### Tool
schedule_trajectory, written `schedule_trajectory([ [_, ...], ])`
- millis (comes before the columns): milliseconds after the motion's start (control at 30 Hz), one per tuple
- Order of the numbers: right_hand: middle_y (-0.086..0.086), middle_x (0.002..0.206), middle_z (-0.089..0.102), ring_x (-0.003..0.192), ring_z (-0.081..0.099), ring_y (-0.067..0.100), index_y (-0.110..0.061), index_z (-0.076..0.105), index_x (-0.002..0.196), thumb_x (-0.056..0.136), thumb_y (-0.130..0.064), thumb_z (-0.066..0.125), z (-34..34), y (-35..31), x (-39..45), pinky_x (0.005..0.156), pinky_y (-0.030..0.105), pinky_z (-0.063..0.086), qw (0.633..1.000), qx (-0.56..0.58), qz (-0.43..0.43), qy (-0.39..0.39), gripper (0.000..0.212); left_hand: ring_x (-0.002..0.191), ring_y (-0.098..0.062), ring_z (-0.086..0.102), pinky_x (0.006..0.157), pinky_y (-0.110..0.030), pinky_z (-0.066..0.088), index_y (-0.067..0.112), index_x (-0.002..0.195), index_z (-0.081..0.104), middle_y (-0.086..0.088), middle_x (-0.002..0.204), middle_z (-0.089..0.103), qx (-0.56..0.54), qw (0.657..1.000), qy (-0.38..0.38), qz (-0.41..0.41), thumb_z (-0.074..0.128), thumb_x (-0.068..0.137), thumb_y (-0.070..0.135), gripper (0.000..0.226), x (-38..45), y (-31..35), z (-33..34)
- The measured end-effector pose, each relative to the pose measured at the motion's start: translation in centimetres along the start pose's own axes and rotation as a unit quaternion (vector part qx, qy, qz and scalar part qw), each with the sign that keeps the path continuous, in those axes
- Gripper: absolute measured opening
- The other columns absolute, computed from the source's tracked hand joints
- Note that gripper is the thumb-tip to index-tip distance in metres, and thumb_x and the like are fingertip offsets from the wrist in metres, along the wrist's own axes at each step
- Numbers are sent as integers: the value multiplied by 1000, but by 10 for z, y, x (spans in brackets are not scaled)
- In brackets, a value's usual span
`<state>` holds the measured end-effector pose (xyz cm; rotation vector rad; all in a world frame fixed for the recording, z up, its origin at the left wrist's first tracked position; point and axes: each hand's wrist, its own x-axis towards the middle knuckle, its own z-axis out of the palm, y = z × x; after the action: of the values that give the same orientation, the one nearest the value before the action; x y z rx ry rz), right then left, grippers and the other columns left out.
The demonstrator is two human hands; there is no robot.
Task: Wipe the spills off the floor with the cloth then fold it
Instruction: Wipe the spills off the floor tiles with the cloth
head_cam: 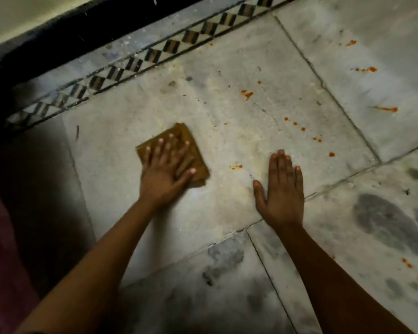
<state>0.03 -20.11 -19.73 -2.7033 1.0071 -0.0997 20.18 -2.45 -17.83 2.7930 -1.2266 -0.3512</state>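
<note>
A small folded brown cloth [188,138] lies on the pale marble floor [227,116]. My left hand [167,169] presses flat on top of it, fingers spread, covering most of it. My right hand [281,189] rests flat on the bare floor to the right, fingers together, holding nothing. Orange-red spills dot the floor: a small smear [235,167] between my hands, a splash [247,94] farther ahead, a trail of drops [302,128] to the right, and streaks [367,69] on the far right tile.
A black-and-white checkered border strip [135,63] runs diagonally along the far side, with a dark skirting and wall [58,27] behind it. More orange spots [407,262] lie at the lower right beside my right forearm. A dark reddish shape [0,237] fills the left edge.
</note>
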Motion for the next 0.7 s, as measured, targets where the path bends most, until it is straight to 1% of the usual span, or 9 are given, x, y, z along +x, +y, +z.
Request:
schedule_trajectory([
  [133,15,154,21,143,18,25,-4,22,147,92,-43,31,1,1,1,117,43,13,1000,5,0,4,68,146,-28,0,114,-46,-6,36,148,8,-9,159,5,-17,990,28,-134,23,88,65,68,71,-23,-15],
  [200,14,154,22,143,18,24,-4,23,147,92,-43,31,2,1,0,117,43,13,1000,5,0,7,68,146,-28,-2,115,-49,-5,37,148,7,-9,159,3,-27,987,34,-153,25,92,62,64,121,-13,-22],
  [267,14,154,22,143,17,24,-4,23,147,91,-43,32,3,2,0,117,42,13,1000,4,-2,11,68,146,-27,-2,115,-49,-6,35,149,8,-7,159,3,-19,992,23,-121,24,93,61,64,157,9,-24],
  [333,13,155,21,144,16,23,-5,23,147,91,-43,32,2,2,0,117,42,13,1000,2,-3,5,68,146,-26,-1,114,-47,-7,33,149,12,-6,159,6,3,998,17,-60,20,90,63,66,159,37,-19],
  [433,13,154,22,143,17,23,-4,24,147,91,-43,32,1,1,0,116,42,13,1000,3,2,-2,69,146,-25,4,114,-42,-8,35,148,15,-5,158,11,9,999,23,41,16,86,65,69,107,53,-8],
  [500,14,154,23,143,17,24,-4,25,147,90,-43,32,-1,0,1,116,41,12,1000,2,5,-4,69,146,-25,6,114,-38,-7,35,147,15,-4,158,14,6,998,27,61,18,85,66,69,71,30,-6],
  [533,14,154,23,143,18,23,-5,25,147,90,-43,33,-1,0,2,116,41,12,1000,1,8,-5,69,145,-25,7,114,-38,-6,35,147,16,-4,157,16,4,998,32,46,18,85,65,69,63,13,-8],
  [600,13,154,23,143,17,23,-5,24,147,90,-43,33,-1,0,3,117,40,11,1000,-6,14,-12,69,145,-26,8,114,-41,-5,35,147,16,-6,157,18,-6,999,36,-31,20,85,66,70,71,-14,-14],
  [700,12,155,22,143,15,22,-6,23,147,90,-44,34,-1,-1,2,117,39,10,999,-12,20,-22,70,146,-27,3,115,-46,-5,35,148,15,-8,158,11,-12,988,49,-148,27,91,63,65,123,-21,-21],
])
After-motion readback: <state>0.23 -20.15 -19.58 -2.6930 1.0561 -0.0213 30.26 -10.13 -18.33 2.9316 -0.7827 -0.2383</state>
